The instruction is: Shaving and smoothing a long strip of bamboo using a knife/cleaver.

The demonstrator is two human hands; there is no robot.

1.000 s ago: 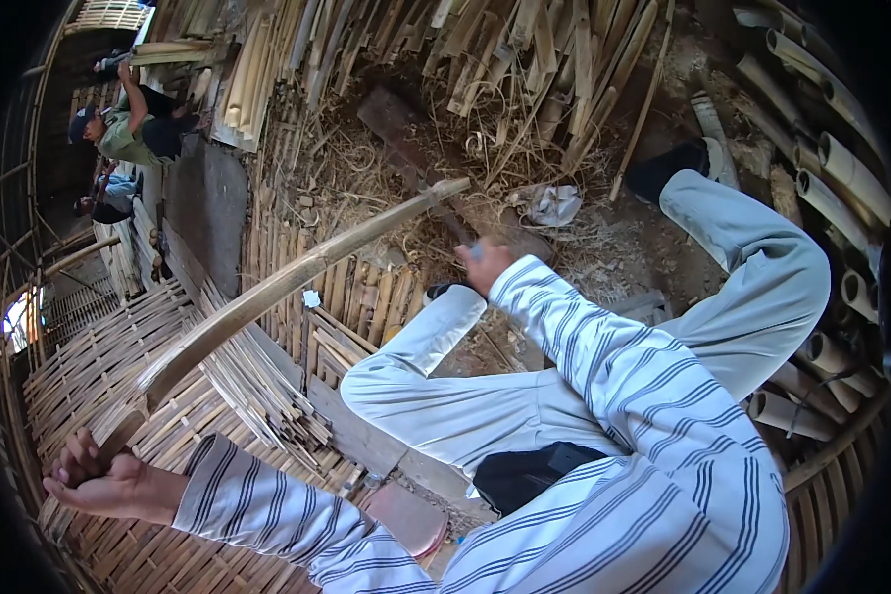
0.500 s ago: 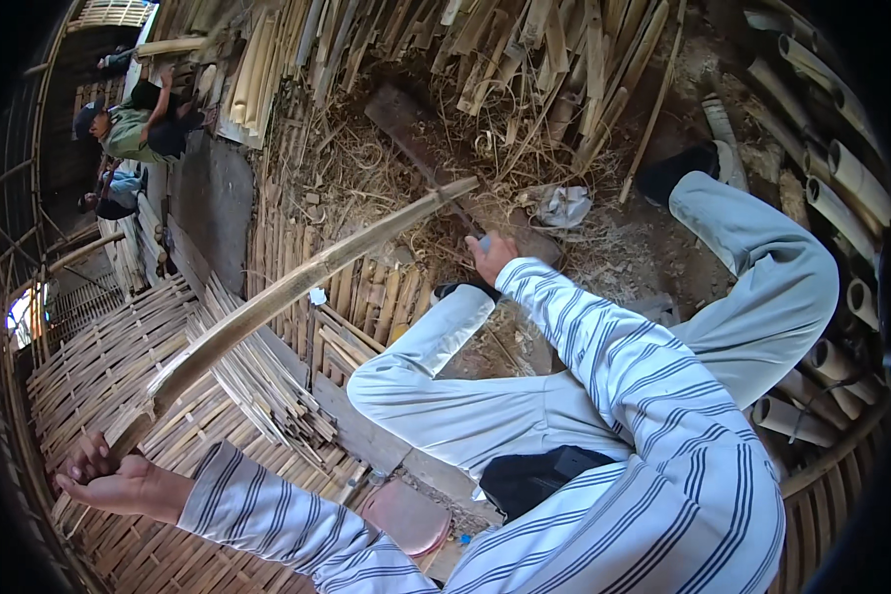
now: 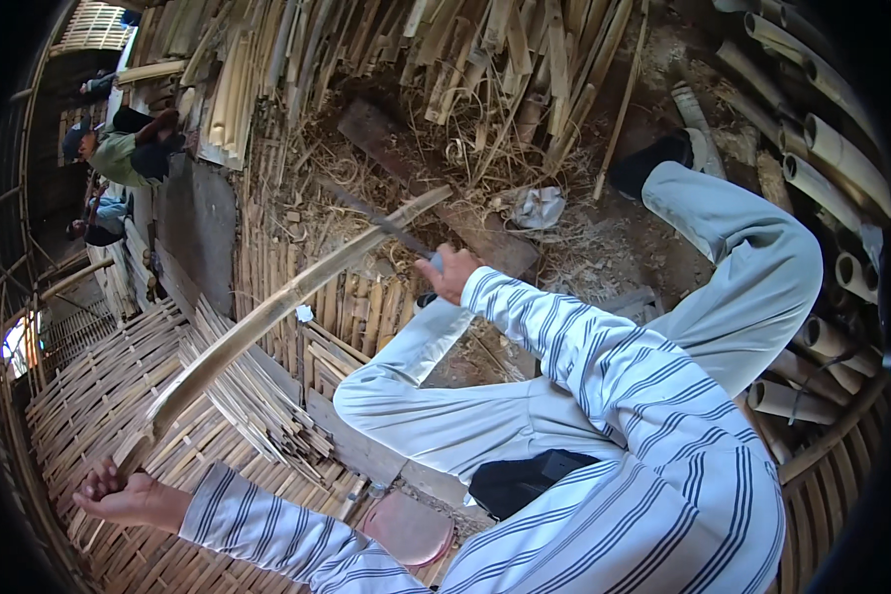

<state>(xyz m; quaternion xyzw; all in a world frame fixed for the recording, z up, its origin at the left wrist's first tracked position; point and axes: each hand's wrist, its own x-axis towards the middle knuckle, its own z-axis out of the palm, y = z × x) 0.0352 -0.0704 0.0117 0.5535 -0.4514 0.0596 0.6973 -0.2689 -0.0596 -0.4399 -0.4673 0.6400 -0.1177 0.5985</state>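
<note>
The left hand (image 3: 129, 495) is closed around the near end of a long bamboo strip (image 3: 267, 317) slanting up over the woven floor (image 3: 79, 416), while the right hand (image 3: 452, 272) grips a knife (image 3: 381, 223) laid against its far end, seemingly mid-shaving; the next stroke needs a steady, shallow blade.

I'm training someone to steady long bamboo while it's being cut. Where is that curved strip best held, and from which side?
Probably at its near lower end, where the left hand already wraps it. The bamboo strip runs long and bowed up to the blade in the right hand, so gripping the far end from the cutter's own left side keeps fingers away from the edge and gives leverage.
</note>
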